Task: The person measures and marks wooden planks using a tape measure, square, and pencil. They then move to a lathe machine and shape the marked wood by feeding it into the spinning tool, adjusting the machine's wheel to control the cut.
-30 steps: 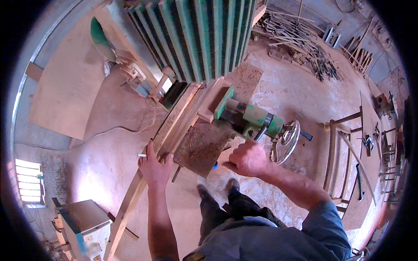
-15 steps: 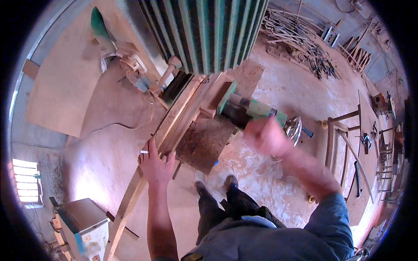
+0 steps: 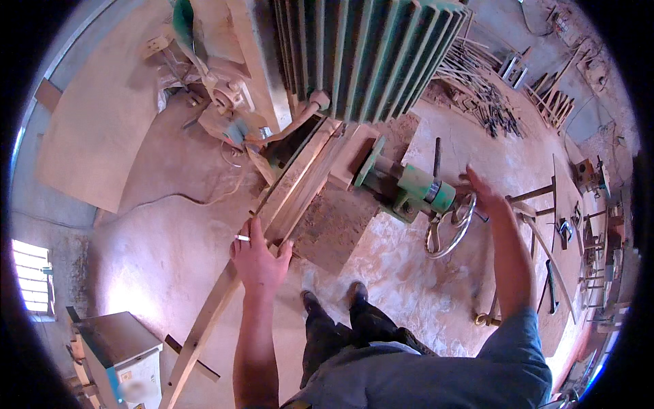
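Note:
My left hand (image 3: pixel 260 266) lies across a long wooden beam (image 3: pixel 208 320), fingers at its left side and thumb spread to the right. A white cigarette (image 3: pixel 242 238) sticks out between its fingers. The beam runs up beside a worn wooden strip into a machine, under a ribbed green motor housing (image 3: pixel 361 61). At the right, my right hand (image 3: pixel 482 192) is at the upper rim of a shiny metal handwheel (image 3: pixel 465 228), fingers stretched out. The wheel belongs to a green clamp mechanism (image 3: pixel 415 187); a dark lever (image 3: pixel 437 157) stands up beside it.
A white-and-teal cabinet (image 3: pixel 126 347) stands at the lower left, near a bright window (image 3: pixel 33 279). Large board panels (image 3: pixel 95 136) lean at the left. A cable (image 3: pixel 184 198) crosses the floor. Wood offcuts (image 3: pixel 477 85) are heaped at the far right, with a wooden frame (image 3: pixel 538 204) nearer.
My right hand has moved right and up, from in front of the green mechanism to the handwheel's upper rim, uncovering the wheel. The view has shifted slightly; my left hand stays on the beam.

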Demonstrator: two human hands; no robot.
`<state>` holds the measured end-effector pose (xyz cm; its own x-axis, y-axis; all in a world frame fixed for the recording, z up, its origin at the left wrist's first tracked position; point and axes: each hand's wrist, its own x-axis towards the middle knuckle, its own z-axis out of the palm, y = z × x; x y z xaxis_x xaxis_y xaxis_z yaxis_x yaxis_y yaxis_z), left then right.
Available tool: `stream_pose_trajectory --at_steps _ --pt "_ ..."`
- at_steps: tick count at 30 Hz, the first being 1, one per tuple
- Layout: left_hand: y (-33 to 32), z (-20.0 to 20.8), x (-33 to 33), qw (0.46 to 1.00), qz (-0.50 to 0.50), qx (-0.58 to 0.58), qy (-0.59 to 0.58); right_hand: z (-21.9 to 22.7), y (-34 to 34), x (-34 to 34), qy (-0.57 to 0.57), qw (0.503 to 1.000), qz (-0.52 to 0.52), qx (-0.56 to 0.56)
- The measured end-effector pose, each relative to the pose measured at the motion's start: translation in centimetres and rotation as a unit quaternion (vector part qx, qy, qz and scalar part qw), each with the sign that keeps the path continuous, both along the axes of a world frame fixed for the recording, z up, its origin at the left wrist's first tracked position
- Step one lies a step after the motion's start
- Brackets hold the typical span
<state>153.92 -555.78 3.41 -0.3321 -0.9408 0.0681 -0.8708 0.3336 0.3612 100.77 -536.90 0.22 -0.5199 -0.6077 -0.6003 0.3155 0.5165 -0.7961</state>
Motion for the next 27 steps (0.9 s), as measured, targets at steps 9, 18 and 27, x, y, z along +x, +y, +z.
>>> stream_pose_trajectory --at_steps 9,18,27 --pt "-0.1 0.2 0.5 1.000 -0.024 -0.007 -0.002 4.6 2.9 9.3 0.218 0.959 0.122 -0.138" --pt "-0.1 -0.3 0.6 0.998 -0.035 -0.038 0.023 3.5 1.7 8.4 -0.151 0.977 -0.117 -0.092" --pt "0.0 -0.6 0.7 0.998 -0.030 -0.046 0.009 5.6 1.2 10.2 -0.152 0.980 -0.110 -0.067"
